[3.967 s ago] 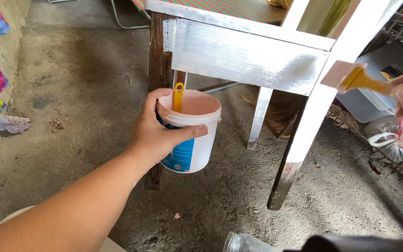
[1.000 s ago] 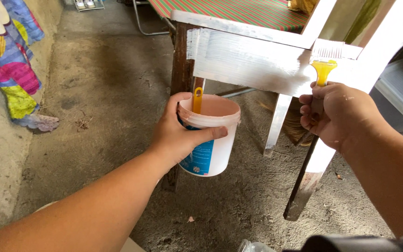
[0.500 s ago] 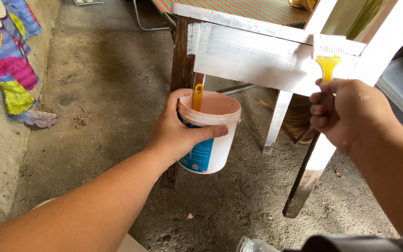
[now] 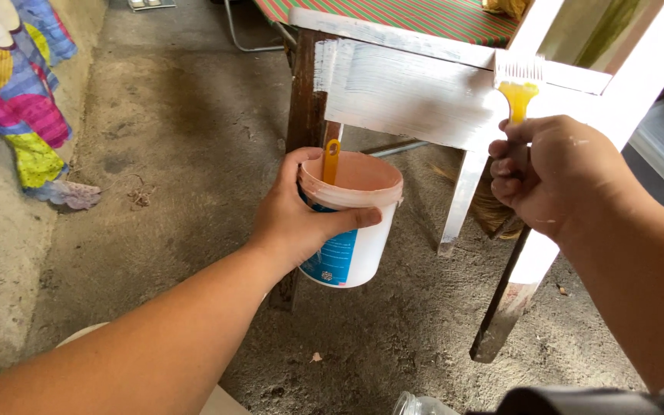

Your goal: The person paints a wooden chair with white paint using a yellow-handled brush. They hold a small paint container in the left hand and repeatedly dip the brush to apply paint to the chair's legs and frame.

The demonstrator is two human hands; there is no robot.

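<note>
Far to my left a bright patterned cloth (image 4: 13, 92) hangs against the rough wall, its lower edge near the concrete floor (image 4: 163, 154). My left hand (image 4: 297, 219) wraps around a white plastic bucket (image 4: 355, 230) with a blue label, thumb across the front, the other fingers curled round the far side and the rim, so it is held up clear of the floor. A second brush with a yellow handle (image 4: 331, 160) stands inside the bucket, leaning on the rim by my fingers. Just behind the bucket is a dark, bare wooden leg (image 4: 305, 100) of the furniture frame, and from it a broad board (image 4: 405, 92) runs to the right, coated in wet white paint with visible streaks. My right hand (image 4: 551, 177) is closed in a fist round the yellow handle of the paintbrush (image 4: 518, 81), fingers pressed tight together, with white flecks on my knuckles. The bristles point up and touch the right end of the board, where it meets a white slanted leg (image 4: 532, 261). A striped green and red fabric (image 4: 401, 15) lies on top of the frame
</note>
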